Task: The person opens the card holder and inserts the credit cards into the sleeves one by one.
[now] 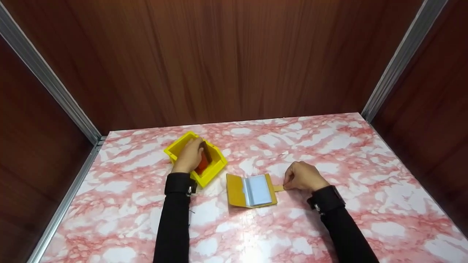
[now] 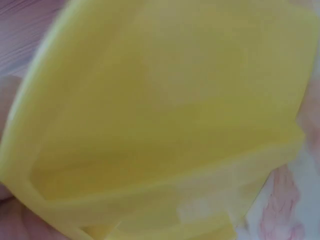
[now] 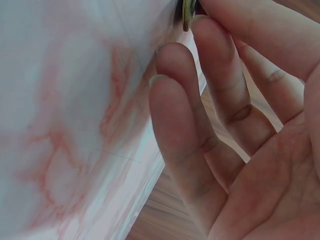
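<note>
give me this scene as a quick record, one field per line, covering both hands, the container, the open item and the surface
left hand: left hand reaches into the bin; its grip is hidden
right hand: right hand pinches the tan strap
container: yellow bin, left of the holder
in container: brown flat item and red item
open item: mustard holder, spread open, pale sleeves showing
surface: pink-and-white marbled table
backdrop: wood-grain panel

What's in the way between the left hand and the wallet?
The bin: its side stands between, with the left hand inside and the wallet outside on the table. Nothing visible blocks the right hand, which pinches the wallet's strap.
</note>
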Demonstrator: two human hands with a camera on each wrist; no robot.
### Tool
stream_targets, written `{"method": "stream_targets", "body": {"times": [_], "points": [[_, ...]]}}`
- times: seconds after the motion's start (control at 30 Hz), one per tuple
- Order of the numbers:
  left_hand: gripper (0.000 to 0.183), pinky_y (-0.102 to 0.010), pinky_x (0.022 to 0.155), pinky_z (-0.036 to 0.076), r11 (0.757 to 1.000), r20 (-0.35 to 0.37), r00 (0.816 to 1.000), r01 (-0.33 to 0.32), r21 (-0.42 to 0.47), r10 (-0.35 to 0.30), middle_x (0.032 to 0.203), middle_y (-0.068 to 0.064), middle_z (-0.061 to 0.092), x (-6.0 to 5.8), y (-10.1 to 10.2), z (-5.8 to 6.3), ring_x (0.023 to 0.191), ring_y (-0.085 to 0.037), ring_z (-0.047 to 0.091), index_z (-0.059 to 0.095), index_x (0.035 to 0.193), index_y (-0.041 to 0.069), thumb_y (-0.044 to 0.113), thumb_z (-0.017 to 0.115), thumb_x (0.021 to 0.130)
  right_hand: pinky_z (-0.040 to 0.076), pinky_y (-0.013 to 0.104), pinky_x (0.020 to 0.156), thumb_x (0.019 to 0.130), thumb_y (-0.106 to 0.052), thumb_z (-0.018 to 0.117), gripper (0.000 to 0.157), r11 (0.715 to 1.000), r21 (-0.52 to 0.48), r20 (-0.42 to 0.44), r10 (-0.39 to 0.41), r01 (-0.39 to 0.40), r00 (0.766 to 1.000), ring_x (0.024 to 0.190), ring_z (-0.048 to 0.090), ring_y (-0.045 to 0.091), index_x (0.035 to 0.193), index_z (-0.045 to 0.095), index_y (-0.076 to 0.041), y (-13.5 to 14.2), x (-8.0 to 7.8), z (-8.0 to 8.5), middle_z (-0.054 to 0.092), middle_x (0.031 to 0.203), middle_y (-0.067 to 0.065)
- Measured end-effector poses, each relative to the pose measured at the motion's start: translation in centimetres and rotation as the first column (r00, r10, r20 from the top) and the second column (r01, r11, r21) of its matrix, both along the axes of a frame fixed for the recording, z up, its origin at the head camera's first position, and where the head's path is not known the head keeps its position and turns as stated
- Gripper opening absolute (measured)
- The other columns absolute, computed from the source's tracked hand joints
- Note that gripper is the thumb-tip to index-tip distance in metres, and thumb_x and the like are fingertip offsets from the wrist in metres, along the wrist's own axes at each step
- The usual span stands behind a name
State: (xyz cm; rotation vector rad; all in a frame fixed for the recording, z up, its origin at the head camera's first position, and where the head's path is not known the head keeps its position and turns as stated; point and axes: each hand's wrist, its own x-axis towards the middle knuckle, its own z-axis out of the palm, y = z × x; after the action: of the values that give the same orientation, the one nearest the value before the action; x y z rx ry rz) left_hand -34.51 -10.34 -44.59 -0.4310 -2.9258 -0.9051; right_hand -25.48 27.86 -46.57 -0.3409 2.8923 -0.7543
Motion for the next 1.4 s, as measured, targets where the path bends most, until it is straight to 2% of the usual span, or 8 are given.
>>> {"method": "stream_targets", "body": {"times": [0.27,0.43,0.63,0.77,0.87,1.1,1.27,1.4], "points": [[0.018,-0.05,0.103,0.052,0.981,-0.078,0.996,-0.033,0.191,0.048,0.114,-0.022,0.064,1.2,-0.1,0.5,0.107,-0.035,0.061,0.055,0.122,-0.001,0.009,0.056,0.106,0.046,0.032,0.067,0.074,-0.013,0.091,0.017,1.0,0.005,0.003,-0.001,0.001,1.0,0.065,0.058,0.011,0.067,0.077,-0.021,-0.1,0.1,0.0,0.07,0.065,-0.01],[0.024,-0.047,0.094,0.054,0.948,-0.106,0.991,-0.045,0.316,0.082,0.109,-0.02,0.066,2.6,0.2,1.1,0.101,-0.033,0.062,0.058,0.123,-0.001,0.015,0.061,0.105,0.045,0.032,0.066,0.075,-0.013,0.091,0.017,1.0,0.003,0.001,-0.003,0.003,1.0,0.064,0.058,0.011,0.068,0.078,-0.021,0.0,0.2,0.1,0.07,0.065,-0.01],[0.018,-0.035,0.08,0.05,0.91,-0.151,0.981,-0.049,0.413,0.122,0.095,-0.012,0.064,4.1,0.7,1.5,0.09,-0.024,0.062,0.061,0.111,0.004,0.021,0.058,0.107,0.045,0.032,0.066,0.075,-0.014,0.091,0.017,1.0,0.015,-0.01,0.009,-0.009,1.0,0.065,0.057,0.011,0.067,0.077,-0.021,0.1,0.1,0.1,0.069,0.065,-0.01],[0.017,-0.032,0.06,0.057,0.89,-0.106,0.991,-0.024,0.456,0.081,0.084,-0.01,0.058,5.0,0.9,1.7,0.062,-0.019,0.064,0.058,0.111,0.007,0.025,0.057,0.108,0.045,0.032,0.067,0.074,-0.014,0.091,0.018,1.0,0.012,-0.015,0.01,-0.01,1.0,0.064,0.057,0.01,0.067,0.077,-0.021,0.1,0.0,-0.1,0.069,0.064,-0.011],[0.018,-0.042,0.047,0.057,0.862,-0.053,0.998,0.011,0.506,0.018,0.083,-0.012,0.057,5.5,0.7,1.5,0.045,-0.022,0.062,0.056,0.114,0.008,0.025,0.056,0.108,0.046,0.033,0.067,0.074,-0.014,0.09,0.017,1.0,0.007,-0.013,0.013,-0.013,1.0,0.063,0.057,0.01,0.066,0.077,-0.021,0.1,0.0,-0.1,0.069,0.064,-0.011],[0.021,-0.044,0.054,0.061,0.801,0.052,0.997,0.02,0.598,-0.064,0.095,-0.013,0.052,5.6,0.1,0.4,0.063,-0.027,0.065,0.051,0.125,0.01,0.025,0.048,0.111,0.046,0.033,0.066,0.074,-0.012,0.091,0.018,1.0,0.004,-0.019,0.011,-0.011,1.0,0.064,0.057,0.011,0.066,0.077,-0.021,0.1,0.0,-0.1,0.069,0.064,-0.01],[0.021,-0.036,0.061,0.062,0.822,0.041,0.997,0.027,0.569,-0.061,0.105,-0.014,0.055,5.6,-0.1,0.3,0.082,-0.027,0.066,0.047,0.127,0.007,0.016,0.052,0.109,0.046,0.033,0.067,0.073,-0.012,0.09,0.018,1.0,0.005,-0.019,0.008,-0.008,1.0,0.064,0.057,0.011,0.066,0.076,-0.021,0.1,0.1,-0.1,0.069,0.064,-0.011],[0.03,-0.043,0.064,0.063,0.797,0.001,0.997,0.064,0.6,-0.082,0.115,-0.018,0.06,5.7,-0.2,0.5,0.091,-0.032,0.07,0.048,0.128,0.006,0.006,0.063,0.102,0.046,0.034,0.068,0.072,-0.013,0.09,0.017,1.0,0.011,-0.027,0.015,-0.015,1.0,0.065,0.057,0.01,0.066,0.077,-0.022,-0.1,0.1,0.0,0.069,0.064,-0.011]]}}
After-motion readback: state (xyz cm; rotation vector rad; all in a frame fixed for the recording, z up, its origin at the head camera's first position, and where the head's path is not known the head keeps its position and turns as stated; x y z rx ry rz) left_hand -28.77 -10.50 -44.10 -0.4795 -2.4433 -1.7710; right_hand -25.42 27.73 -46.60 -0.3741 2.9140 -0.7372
